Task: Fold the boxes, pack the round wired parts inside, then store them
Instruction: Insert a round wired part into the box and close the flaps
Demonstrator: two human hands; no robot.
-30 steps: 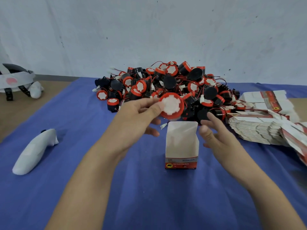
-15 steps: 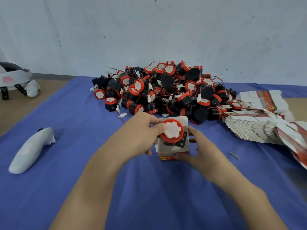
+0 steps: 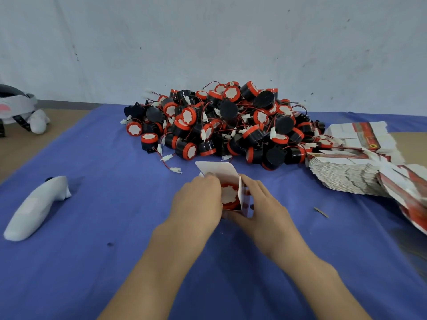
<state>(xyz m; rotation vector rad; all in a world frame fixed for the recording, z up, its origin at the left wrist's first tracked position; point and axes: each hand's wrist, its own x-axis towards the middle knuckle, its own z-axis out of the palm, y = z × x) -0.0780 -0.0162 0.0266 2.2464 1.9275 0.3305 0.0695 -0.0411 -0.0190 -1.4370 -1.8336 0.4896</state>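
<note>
A small white box (image 3: 218, 169) with its top flap up stands on the blue cloth at the middle. Inside its mouth sits a round part (image 3: 229, 195) with a red rim and white face. My left hand (image 3: 198, 202) curls round the box's left side, fingertips at the rim above the part. My right hand (image 3: 263, 205) grips the box from the right and beneath, a side flap standing between thumb and part. A big pile of black and red wired parts (image 3: 226, 125) lies behind.
A stack of flat unfolded boxes (image 3: 351, 172) spreads at the right, some spilling toward the right edge. A white controller (image 3: 37, 206) lies at the left on the blue cloth (image 3: 115, 227). A headset (image 3: 16, 109) sits far left. A small scrap (image 3: 321, 212) lies right of my hands.
The round part went from in front of the box down into it. Both hands closed in round the box, which now stands with its flap up.
</note>
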